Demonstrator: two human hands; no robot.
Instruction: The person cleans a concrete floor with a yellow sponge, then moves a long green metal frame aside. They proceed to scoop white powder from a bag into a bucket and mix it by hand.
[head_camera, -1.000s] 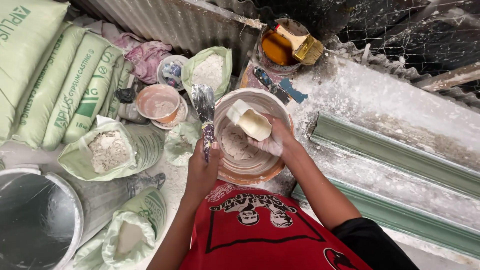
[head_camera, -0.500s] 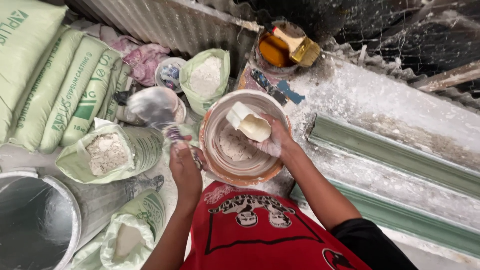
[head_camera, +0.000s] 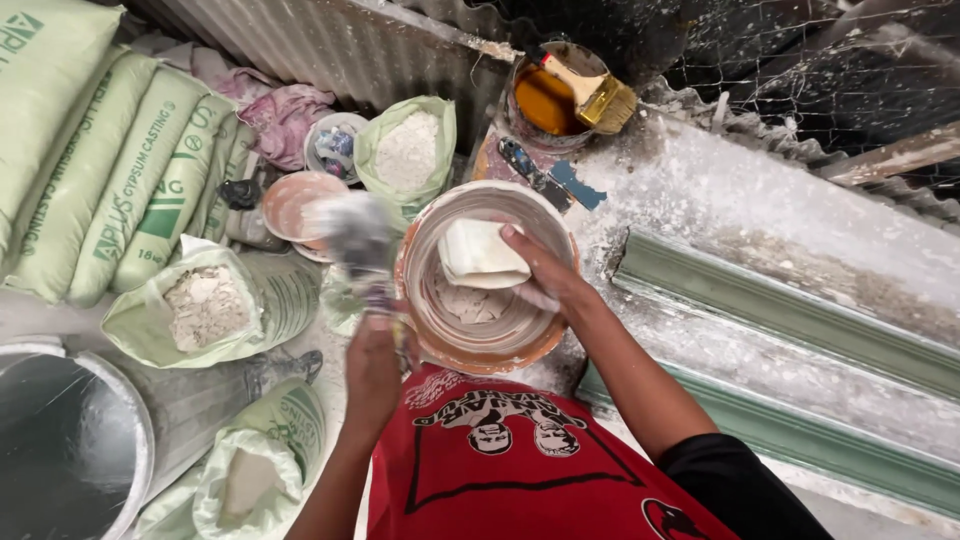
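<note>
Stacked pale-green sacks (head_camera: 110, 150) fill the view from nine to eleven o'clock, and a large metal drum (head_camera: 60, 460) sits at eight o'clock. A long green moulding (head_camera: 800, 320) runs along the white-dusted floor from three to five o'clock.

At the centre stands the orange mixing bowl (head_camera: 487, 345), its inner wall coated with white smears and a few pale lumps lying at the bottom. Judging by that, powder or plaster is already in the bowl, but it looks far from a smooth mix; most of the working seems left.

Open bags of white powder lie around it: one (head_camera: 405, 150) at twelve o'clock, one (head_camera: 205, 305) at nine o'clock, another (head_camera: 250, 475) at seven o'clock. A tin of orange liquid (head_camera: 545, 100) with a paintbrush (head_camera: 595, 95) across it sits at one o'clock.

The right hand (head_camera: 545, 275) reaches into the bowl, fingers curled over a white scoop (head_camera: 480, 255). The left hand (head_camera: 375, 365), just left of the bowl, is closed around a motion-blurred tool (head_camera: 355, 235); what it is cannot be told.
</note>
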